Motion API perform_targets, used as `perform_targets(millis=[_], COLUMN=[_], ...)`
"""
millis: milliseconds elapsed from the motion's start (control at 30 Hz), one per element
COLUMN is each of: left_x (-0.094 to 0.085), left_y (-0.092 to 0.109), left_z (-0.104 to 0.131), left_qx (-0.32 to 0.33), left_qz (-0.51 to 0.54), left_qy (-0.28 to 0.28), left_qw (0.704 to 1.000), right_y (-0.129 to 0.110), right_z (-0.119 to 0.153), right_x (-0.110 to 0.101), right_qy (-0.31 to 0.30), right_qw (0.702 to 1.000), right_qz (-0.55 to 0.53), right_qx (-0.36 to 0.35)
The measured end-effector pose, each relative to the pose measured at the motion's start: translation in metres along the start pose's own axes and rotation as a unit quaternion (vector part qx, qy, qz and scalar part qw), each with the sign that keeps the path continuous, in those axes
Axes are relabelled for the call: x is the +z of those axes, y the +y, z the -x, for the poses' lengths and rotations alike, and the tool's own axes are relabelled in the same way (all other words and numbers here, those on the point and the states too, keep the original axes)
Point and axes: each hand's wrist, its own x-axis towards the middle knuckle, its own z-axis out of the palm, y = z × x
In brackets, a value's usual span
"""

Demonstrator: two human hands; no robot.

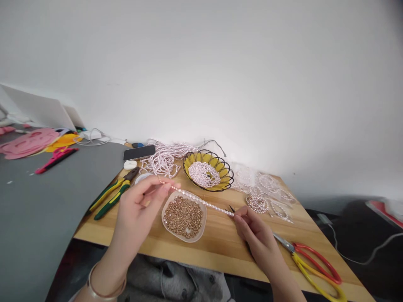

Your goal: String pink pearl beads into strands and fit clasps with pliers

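A short strand of white pearl-like beads (204,203) is stretched between my hands above the table. My left hand (141,205) pinches the thin copper-coloured end of the strand between thumb and fingers. Its other end is pinched by my right hand (255,235). A dark pointed tool tip (232,208) sticks out beside the right fingertips; the rest of that tool is mostly hidden by the hand. Below the strand stands a clear plastic tub (204,226) of small gold beads (184,216).
Behind the tub is a black wire basket (228,178) with pale beads. Bead strings (163,161) and a phone (139,153) lie at the back left, green-yellow pliers (115,193) at left. Bagged strands (267,182) and red-yellow scissors (310,264) are at right. A wall rises behind.
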Motion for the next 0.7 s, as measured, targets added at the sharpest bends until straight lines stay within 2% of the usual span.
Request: perform_targets(millis=[100, 200, 267, 500, 700], left_x=[-0.002, -0.002, -0.001, 0.000, -0.002], left_y=[-0.020, -0.036, -0.041, -0.045, -0.046], left_z=[-0.008, -0.011, -0.011, -0.008, -0.007], left_qx=[-0.079, -0.178, -0.198, -0.216, -0.201], left_qz=[0.090, 0.204, 0.224, 0.252, 0.242], left_qy=[-0.010, 0.003, 0.008, 0.014, 0.015], left_qw=[0.993, 0.963, 0.954, 0.943, 0.949], right_y=[0.003, 0.010, 0.013, 0.017, 0.018], right_z=[-0.003, -0.004, -0.004, -0.006, -0.006], right_x=[-0.003, -0.007, -0.009, -0.011, -0.009], right_qy=[0.042, 0.081, 0.099, 0.132, 0.150], right_qw=[0.999, 0.996, 0.995, 0.990, 0.987], right_qz=[-0.010, -0.023, -0.029, -0.042, -0.053], right_qx=[-0.005, -0.008, -0.008, -0.003, -0.011])
